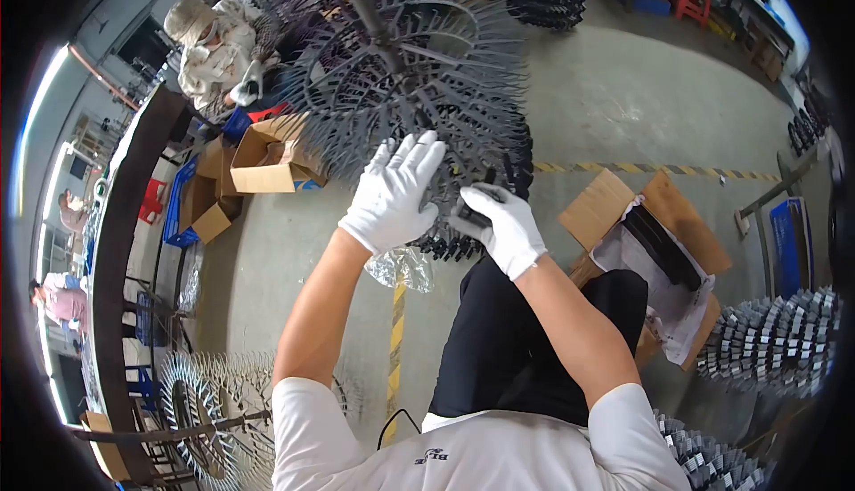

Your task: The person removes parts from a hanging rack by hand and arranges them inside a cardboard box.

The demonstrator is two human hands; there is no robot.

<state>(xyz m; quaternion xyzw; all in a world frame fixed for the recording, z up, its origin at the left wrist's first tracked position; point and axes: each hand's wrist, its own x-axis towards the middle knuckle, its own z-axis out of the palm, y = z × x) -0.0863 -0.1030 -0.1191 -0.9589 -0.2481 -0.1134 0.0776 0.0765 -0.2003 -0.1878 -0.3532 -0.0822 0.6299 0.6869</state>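
Note:
A large dark rack point(485, 68) with rings of thin, outward-pointing prongs hangs around a metal pole in front of me. My left hand point(392, 193), in a white glove, lies against its lower front, fingers stretched out and the thumb apart. Lower and to the right, my gloved right hand point(506, 228) has its fingers curled around a small dark piece point(472, 217), whose exact kind I cannot make out. More dark pieces sit in close rows on the rack's lower tiers, partly hidden behind both hands.
An open cardboard box point(659, 268) with long black parts and white lining stands by my right knee. Other boxes point(267, 157) are at left, near a seated person point(218, 55). Loaded racks point(770, 340) stand at right; a bare pronged rack point(214, 411) is at lower left.

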